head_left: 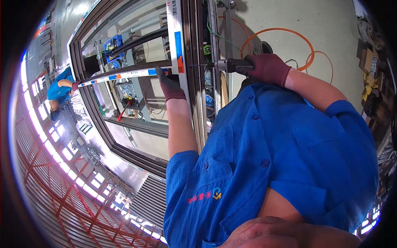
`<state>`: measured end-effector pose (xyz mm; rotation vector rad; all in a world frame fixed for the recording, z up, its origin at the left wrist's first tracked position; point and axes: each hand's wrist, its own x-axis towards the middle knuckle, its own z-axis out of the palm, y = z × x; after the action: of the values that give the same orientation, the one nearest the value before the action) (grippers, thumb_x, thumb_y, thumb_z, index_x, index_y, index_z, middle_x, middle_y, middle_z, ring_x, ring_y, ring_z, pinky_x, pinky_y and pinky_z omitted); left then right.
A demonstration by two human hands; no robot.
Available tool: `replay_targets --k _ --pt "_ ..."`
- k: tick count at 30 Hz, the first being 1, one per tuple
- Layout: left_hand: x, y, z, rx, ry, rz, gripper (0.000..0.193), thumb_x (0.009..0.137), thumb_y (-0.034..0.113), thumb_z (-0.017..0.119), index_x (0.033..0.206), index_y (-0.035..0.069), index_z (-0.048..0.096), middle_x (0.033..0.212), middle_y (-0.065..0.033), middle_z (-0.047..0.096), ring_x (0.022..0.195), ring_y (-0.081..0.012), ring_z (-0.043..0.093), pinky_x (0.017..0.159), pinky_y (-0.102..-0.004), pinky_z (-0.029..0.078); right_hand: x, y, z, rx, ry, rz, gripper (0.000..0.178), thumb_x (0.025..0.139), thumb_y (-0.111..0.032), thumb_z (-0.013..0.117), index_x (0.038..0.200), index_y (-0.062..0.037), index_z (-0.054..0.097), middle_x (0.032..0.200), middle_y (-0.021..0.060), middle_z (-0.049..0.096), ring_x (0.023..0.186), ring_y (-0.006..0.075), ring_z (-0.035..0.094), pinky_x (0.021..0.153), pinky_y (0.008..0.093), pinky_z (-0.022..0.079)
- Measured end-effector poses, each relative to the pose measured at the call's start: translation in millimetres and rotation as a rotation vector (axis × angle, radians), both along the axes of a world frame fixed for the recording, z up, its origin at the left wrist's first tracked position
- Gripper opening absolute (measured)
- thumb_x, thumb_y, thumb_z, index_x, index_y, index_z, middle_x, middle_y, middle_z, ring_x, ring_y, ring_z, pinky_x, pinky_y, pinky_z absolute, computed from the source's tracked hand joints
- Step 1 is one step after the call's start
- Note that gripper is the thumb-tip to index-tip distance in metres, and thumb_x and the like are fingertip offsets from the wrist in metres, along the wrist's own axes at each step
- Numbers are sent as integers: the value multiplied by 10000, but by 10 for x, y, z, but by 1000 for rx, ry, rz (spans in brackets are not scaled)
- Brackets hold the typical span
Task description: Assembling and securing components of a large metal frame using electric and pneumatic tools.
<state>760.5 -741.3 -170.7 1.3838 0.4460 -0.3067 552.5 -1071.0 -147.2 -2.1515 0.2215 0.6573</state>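
My right hand, in a dark red and black glove, is closed round the handle of a power drill. Its long thin bit points left, at the outer side of a dark brown metal window frame. My gloved left hand grips the near end of a crossbar covered with printed white, blue and orange film, where it meets the frame's side rail. The thumb lies along the bar; the other fingers are mostly hidden. A co-worker's gloved hand touches the crossbar's far end.
The co-worker in blue stands across the frame. Below its openings show a blue bin, a red-handled tool and shelves of hardware. An orange hose loops over the floor at the right. Boxes and materials stand along the far right.
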Motion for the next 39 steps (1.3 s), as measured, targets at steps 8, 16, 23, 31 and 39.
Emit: replay_targets --k 8,16,23,31,39 --pt "-24 -81 91 -97 153 41 763 1100 688 576 1567 85 601 1498 -182 694 1321 -323 700 1171 -465 550 82 87 -5 -17 -29 21 616 1058 -665 593 1231 -88 719 1017 227 794 984 435 774 893 552 588" --pt "14 7 13 -35 64 36 757 1097 683 579 1556 82 601 1460 -183 718 1282 -314 725 1138 -453 569 73 216 116 5 -30 -14 648 1063 -679 580 1261 -76 710 1001 237 797 957 439 777 882 557 589" --pt "36 80 -59 -65 82 19 720 1095 664 603 1525 86 598 1404 -167 740 1261 -315 738 1141 -453 568 100 342 111 -43 -54 -17 605 1056 -652 606 1290 -99 684 977 228 789 937 430 778 848 550 587" --pt "30 85 -86 -16 47 -4 741 1083 690 608 1503 79 605 1368 -156 750 1206 -301 752 1105 -440 592 65 381 100 -146 -190 28 585 1057 -564 653 1441 -125 627 1005 199 777 961 410 777 864 548 589" --pt "-57 2 33 110 9 5 900 1031 797 608 1509 33 603 1242 -156 768 1081 -265 750 1012 -409 582 -300 -59 -126 212 -70 -65 730 969 -565 761 1541 -129 637 1315 224 782 1224 405 751 1093 470 568"
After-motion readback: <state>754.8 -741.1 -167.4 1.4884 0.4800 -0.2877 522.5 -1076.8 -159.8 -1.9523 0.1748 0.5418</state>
